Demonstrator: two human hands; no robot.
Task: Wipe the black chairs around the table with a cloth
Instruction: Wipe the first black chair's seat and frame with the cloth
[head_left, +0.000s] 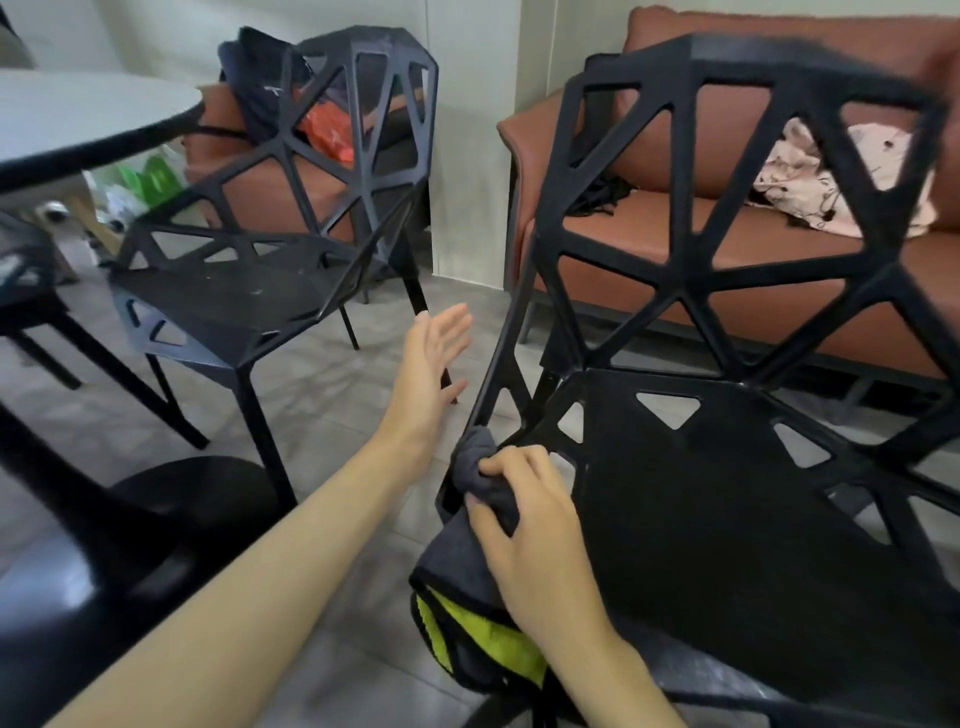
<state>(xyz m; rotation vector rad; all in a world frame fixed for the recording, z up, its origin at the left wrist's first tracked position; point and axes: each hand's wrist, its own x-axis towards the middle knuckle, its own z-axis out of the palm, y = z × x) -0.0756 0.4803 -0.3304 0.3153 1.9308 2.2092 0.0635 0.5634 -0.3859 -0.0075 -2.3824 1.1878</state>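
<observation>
Here right hand (535, 525) grips cloth (467, 561) on chair (727, 493) edge.

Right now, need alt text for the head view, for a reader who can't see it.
A person's right hand grips a dark grey cloth with a yellow-green underside against the left edge of a black lattice chair, while the open left hand is held in the air above the floor. A second black chair stands by a round table, with a brown sofa behind.

1 head-worn view looks forward and down, close over the near chair (727, 467).
</observation>
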